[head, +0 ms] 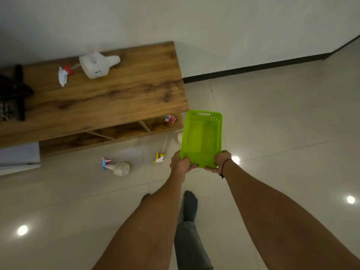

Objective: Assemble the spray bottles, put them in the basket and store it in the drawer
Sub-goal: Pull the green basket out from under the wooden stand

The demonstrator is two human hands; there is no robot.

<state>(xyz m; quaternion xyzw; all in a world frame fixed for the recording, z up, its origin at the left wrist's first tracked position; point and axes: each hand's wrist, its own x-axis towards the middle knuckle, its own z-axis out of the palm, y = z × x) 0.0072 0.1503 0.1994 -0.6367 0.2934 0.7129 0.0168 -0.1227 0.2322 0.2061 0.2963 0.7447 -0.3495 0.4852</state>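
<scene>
I hold an empty lime-green plastic basket (201, 138) by its near edge, my left hand (180, 162) on the left corner and my right hand (219, 159) on the right corner. A white bottle (98, 64) lies on the wooden cabinet top, with a red-and-white spray head (64, 74) beside it. On the floor lie a small bottle with a pink-and-blue spray head (116, 166), a loose yellow-and-white spray head (159, 157) with its tube, and a white bottle (180, 137) mostly hidden behind the basket.
The low wooden cabinet (116, 98) has open compartments below; a red-and-white item (170, 119) sits in the right one. A dark object (11, 94) stands at the cabinet's left end. My socked feet (190, 205) are on the tiled floor.
</scene>
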